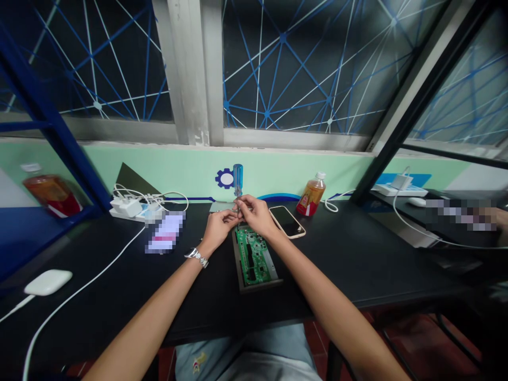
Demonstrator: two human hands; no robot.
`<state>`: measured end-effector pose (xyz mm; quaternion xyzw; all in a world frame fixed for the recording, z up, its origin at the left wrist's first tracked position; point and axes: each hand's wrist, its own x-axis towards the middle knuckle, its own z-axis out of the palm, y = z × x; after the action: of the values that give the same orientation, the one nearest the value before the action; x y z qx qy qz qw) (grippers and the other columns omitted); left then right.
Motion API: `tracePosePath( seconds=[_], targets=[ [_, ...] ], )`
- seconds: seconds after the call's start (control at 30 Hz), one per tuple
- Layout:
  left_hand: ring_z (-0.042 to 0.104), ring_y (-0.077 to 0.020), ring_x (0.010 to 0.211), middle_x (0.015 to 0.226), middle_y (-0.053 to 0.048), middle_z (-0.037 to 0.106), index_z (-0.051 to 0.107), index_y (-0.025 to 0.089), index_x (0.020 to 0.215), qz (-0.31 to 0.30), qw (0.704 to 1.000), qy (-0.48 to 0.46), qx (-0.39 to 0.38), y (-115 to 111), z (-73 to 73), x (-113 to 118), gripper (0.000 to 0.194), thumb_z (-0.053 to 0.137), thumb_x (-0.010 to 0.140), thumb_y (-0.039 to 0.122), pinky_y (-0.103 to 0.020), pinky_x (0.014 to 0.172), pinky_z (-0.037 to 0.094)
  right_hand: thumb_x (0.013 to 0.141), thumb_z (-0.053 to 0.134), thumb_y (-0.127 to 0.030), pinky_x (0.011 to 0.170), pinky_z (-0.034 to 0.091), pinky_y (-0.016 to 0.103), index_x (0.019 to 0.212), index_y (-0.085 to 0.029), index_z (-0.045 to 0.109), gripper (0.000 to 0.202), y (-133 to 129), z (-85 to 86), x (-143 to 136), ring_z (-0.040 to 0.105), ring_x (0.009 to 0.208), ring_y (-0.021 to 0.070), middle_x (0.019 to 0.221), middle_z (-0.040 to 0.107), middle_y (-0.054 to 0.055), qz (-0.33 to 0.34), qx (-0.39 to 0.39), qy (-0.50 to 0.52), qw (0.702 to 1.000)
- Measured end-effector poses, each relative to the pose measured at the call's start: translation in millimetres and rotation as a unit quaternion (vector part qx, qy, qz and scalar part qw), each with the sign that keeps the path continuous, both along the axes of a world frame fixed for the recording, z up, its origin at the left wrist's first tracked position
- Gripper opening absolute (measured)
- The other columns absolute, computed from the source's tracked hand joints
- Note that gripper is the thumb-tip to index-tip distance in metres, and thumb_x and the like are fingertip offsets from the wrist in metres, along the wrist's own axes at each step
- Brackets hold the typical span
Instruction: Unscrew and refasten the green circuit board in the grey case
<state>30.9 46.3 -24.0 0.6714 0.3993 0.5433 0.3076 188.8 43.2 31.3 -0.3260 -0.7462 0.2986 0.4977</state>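
Observation:
A screwdriver (pixel 238 176) with a clear blue handle stands upright over the far end of a green circuit board (pixel 256 259). The board lies in a shallow grey metal casing (pixel 260 288) on the black desk. My right hand (pixel 256 214) pinches the screwdriver's shaft just below the handle. Close against it, my left hand (pixel 217 230), with a silver watch (pixel 197 256) on its wrist, has its fingertips drawn together beside the lower shaft. Whatever those left fingertips hold is too small to make out. Fingers hide most of the screwdriver's tip.
A phone (pixel 288 221) in a pale case and a drink bottle (pixel 312 194) are to the right. To the left are a power strip (pixel 137 210) with chargers, a lit phone screen (pixel 165 232) and a white charging case (pixel 48 282). Another bottle (pixel 51 191) stands far left.

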Motion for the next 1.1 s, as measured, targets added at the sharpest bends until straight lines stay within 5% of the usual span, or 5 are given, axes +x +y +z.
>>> tracePosePath(
  seconds=[0.47,0.67,0.93,1.1],
  targets=[
    [0.073,-0.0289,0.09,0.095,-0.011,0.077,0.072,0.012,0.098,-0.083,0.996,-0.014,-0.014,7.0,-3.1,6.0,0.033,0.069,0.083,0.042,-0.04,0.084,0.057,0.085,0.063,-0.043,0.055,0.054,0.024,0.095,-0.022,0.055,0.026,1.9,-4.7,-2.8,0.064,0.057,0.0128,0.08,0.07,0.0,0.011,-0.066,0.061,0.996],
    [0.073,-0.0263,0.091,0.098,-0.011,0.077,0.071,0.012,0.103,-0.123,0.991,-0.024,-0.046,3.3,-2.4,-1.3,0.035,0.069,0.084,0.041,-0.04,0.089,0.057,0.084,0.064,-0.043,0.048,0.054,0.025,0.091,-0.02,0.061,0.024,-0.1,-2.4,0.2,0.063,0.053,0.0156,0.061,0.063,-0.002,-0.023,-0.075,0.047,0.996],
    [0.073,-0.0259,0.094,0.099,-0.01,0.077,0.073,0.014,0.101,-0.099,0.994,0.0,-0.042,3.1,-0.8,-11.3,0.031,0.068,0.085,0.04,-0.04,0.091,0.057,0.089,0.057,-0.039,0.055,0.055,0.024,0.099,-0.018,0.062,0.023,4.3,-6.2,-0.1,0.063,0.056,0.0119,0.088,0.071,0.005,-0.004,-0.046,0.034,0.998],
    [0.072,-0.0277,0.095,0.101,-0.011,0.077,0.072,0.014,0.106,-0.081,0.996,0.003,-0.025,5.9,-4.2,-9.0,0.033,0.07,0.083,0.037,-0.04,0.088,0.057,0.089,0.057,-0.035,0.057,0.052,0.022,0.105,-0.017,0.061,0.024,1.1,-6.7,-3.3,0.064,0.059,0.0111,0.087,0.069,0.004,0.016,-0.057,0.034,0.998]
  ],
)
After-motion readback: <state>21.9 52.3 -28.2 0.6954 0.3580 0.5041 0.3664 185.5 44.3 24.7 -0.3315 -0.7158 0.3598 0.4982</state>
